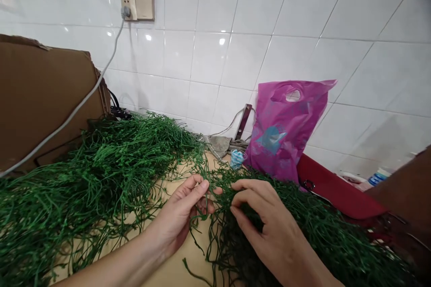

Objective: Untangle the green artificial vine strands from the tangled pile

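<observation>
Several green strands [205,199] pinched in half-closed left hand [178,217]; right hand [269,219] curled into same tangle, firmness of hold unclear. Strands heaped across tan table [171,269], cardboard sheet [43,98] set behind; magenta plastic bag [283,130] stood near white tiled wall [215,58].

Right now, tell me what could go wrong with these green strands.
The green strands between your left hand and right hand look tangled, so a hard pull could drag the larger pile along. The grey cable from the wall socket runs down to that pile and might snag. The red item's metal ring could catch strands too.
</observation>
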`<action>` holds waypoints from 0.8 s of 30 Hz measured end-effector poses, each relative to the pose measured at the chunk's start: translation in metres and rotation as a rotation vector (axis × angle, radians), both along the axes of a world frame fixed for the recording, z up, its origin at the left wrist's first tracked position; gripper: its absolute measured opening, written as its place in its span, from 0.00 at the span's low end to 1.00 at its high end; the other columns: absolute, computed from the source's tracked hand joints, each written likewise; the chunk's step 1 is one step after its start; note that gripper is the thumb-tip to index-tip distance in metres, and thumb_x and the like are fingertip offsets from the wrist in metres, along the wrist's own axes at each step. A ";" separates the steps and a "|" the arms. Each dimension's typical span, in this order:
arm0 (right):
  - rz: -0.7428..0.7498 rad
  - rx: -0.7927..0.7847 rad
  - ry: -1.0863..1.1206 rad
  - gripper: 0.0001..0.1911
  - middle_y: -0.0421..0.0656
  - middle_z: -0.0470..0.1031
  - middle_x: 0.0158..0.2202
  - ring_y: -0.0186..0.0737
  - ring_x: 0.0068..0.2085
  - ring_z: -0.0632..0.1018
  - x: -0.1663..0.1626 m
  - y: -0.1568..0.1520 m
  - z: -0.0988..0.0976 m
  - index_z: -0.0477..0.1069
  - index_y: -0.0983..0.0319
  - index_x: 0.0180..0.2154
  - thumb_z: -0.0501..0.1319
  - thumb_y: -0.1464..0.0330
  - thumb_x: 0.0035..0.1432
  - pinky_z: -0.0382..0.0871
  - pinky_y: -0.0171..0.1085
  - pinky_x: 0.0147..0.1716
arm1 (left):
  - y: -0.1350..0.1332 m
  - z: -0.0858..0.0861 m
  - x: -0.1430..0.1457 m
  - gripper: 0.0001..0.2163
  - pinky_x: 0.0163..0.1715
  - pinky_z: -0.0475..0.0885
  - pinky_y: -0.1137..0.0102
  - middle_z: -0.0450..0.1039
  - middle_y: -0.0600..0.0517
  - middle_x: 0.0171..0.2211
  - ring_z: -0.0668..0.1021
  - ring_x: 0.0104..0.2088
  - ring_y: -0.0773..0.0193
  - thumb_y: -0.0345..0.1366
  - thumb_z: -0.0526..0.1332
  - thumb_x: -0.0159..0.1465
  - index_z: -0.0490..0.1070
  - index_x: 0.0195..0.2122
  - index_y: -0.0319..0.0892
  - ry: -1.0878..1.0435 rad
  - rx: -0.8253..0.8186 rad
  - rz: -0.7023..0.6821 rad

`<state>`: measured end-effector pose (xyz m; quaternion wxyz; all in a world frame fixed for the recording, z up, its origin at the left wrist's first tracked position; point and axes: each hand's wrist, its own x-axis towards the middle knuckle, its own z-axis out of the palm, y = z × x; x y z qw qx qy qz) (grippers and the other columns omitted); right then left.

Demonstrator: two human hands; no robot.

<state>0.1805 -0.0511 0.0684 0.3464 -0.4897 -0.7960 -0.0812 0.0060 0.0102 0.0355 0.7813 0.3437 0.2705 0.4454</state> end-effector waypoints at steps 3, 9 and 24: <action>-0.051 0.128 -0.001 0.08 0.47 0.73 0.47 0.45 0.50 0.72 0.000 -0.013 -0.014 0.66 0.59 0.43 0.59 0.75 0.63 0.70 0.45 0.51 | -0.010 -0.010 -0.006 0.14 0.29 0.66 0.78 0.78 0.55 0.33 0.75 0.25 0.73 0.43 0.70 0.58 0.67 0.34 0.42 0.068 0.001 0.005; 0.028 0.042 0.001 0.16 0.47 0.76 0.48 0.44 0.51 0.73 -0.010 -0.022 -0.049 0.68 0.60 0.53 0.59 0.75 0.63 0.72 0.45 0.52 | -0.025 -0.032 -0.003 0.14 0.29 0.66 0.76 0.73 0.59 0.23 0.75 0.23 0.72 0.45 0.69 0.59 0.67 0.33 0.43 0.079 -0.009 -0.031; 0.035 -0.293 0.499 0.09 0.36 0.75 0.32 0.31 0.32 0.76 -0.011 -0.021 -0.078 0.67 0.57 0.40 0.55 0.77 0.61 0.71 0.28 0.31 | -0.027 -0.048 -0.006 0.12 0.31 0.66 0.78 0.69 0.57 0.25 0.69 0.25 0.73 0.44 0.68 0.61 0.71 0.32 0.42 0.126 0.034 -0.119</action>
